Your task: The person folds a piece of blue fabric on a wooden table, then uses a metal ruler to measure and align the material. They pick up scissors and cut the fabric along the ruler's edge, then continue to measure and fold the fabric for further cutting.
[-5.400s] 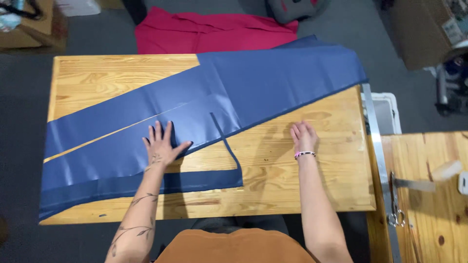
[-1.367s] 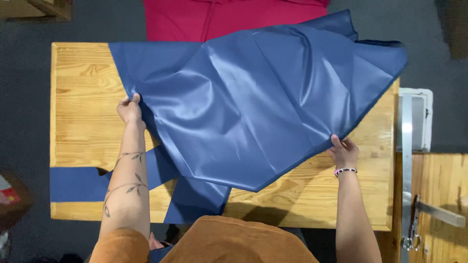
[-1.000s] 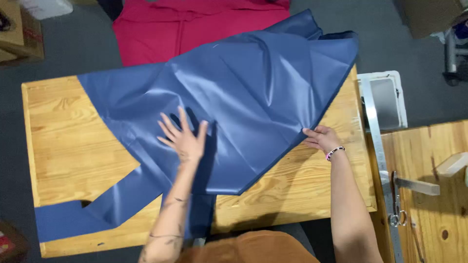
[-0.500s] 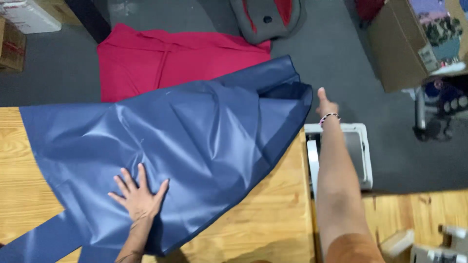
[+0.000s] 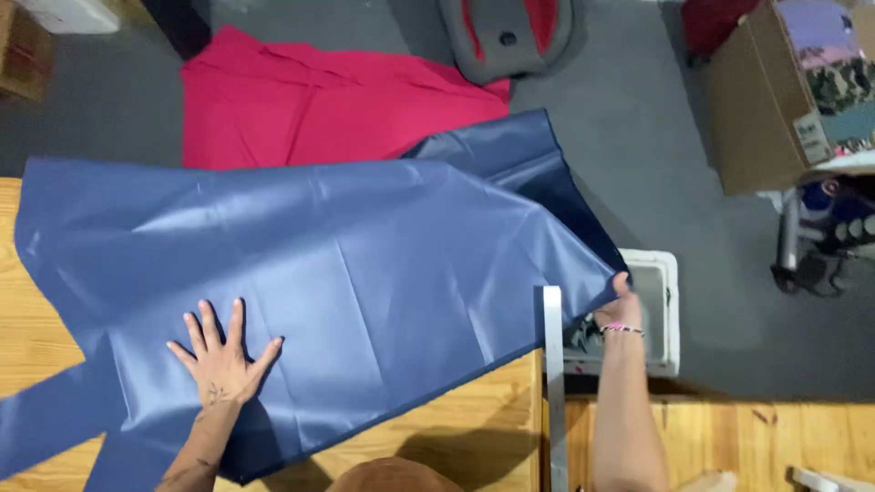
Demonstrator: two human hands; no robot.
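Note:
A large sheet of shiny blue fabric point(image 5: 346, 264) lies spread over a wooden table point(image 5: 456, 428), its far part hanging past the table's back edge. My left hand point(image 5: 221, 351) rests flat on the fabric with fingers spread, near the front left. My right hand point(image 5: 615, 310) grips the fabric's right corner just beyond the table's right edge, above a white bin. A narrow blue strip point(image 5: 41, 428) of the same fabric trails off toward the front left.
Red fabric point(image 5: 328, 100) lies on the grey floor behind the table. A white plastic bin point(image 5: 661, 319) stands right of the table, next to a metal rail point(image 5: 552, 383). A cardboard box point(image 5: 775, 91) and a grey-red seat point(image 5: 510, 36) stand further back. A second wooden surface point(image 5: 729, 446) is at the front right.
The blue fabric has been unfolded and spread across the table. My right hand drew its corner down to the table's right edge, and my left hand stays flat on it.

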